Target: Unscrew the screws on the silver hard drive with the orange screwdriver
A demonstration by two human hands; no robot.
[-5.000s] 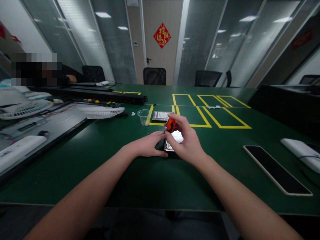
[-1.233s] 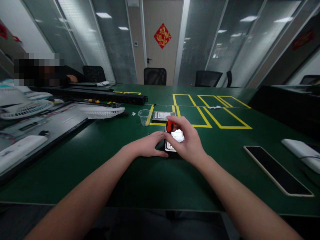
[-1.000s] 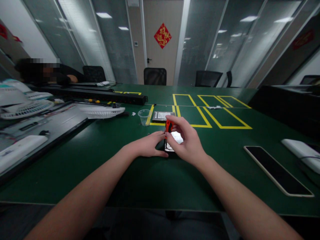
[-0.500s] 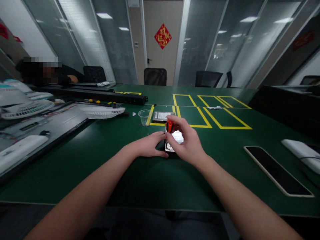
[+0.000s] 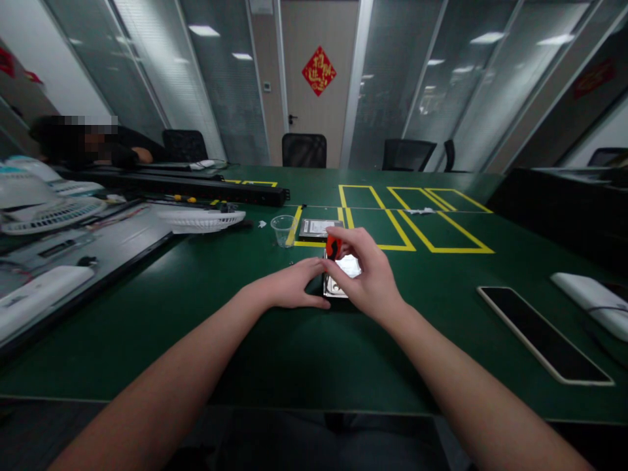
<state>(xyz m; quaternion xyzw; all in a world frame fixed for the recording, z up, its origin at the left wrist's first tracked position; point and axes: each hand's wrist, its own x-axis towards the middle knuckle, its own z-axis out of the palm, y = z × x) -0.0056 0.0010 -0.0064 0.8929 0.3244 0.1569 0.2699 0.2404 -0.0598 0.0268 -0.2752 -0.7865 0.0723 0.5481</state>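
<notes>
Only the screwdriver (image 5: 333, 247) has really moved: its orange handle shows a broader face w/ a dark mark now, vs a narrower sliver half a sec ago, so it has rolled a bit between the fingertips. R hand (image 5: 367, 278) has barely shifted otherwise, thumb and first fingers pinched shut on the handle, tool approx upright, tip hidden behind the fingers. L hand (image 5: 293, 282) hasn't budged: thumb at the near corner, fingertips at the far one, lightly clamping the left edge of the hard drive (image 5: 348, 267). Drive lies flat on the green table (image 5: 275, 340), same spot as before, between both hands, label side up.

My read: the handle roll w/ no drift of hand or drive points to turning in place at the drive's far-left corner; can't see a screw, too small/covered.

Beyond the hands: clear plastic cup (image 5: 283, 230) beside a second drive (image 5: 316, 227) at the yellow tape boxes (image 5: 432, 230). Phone (image 5: 542, 333) lies well apart to the right
</notes>
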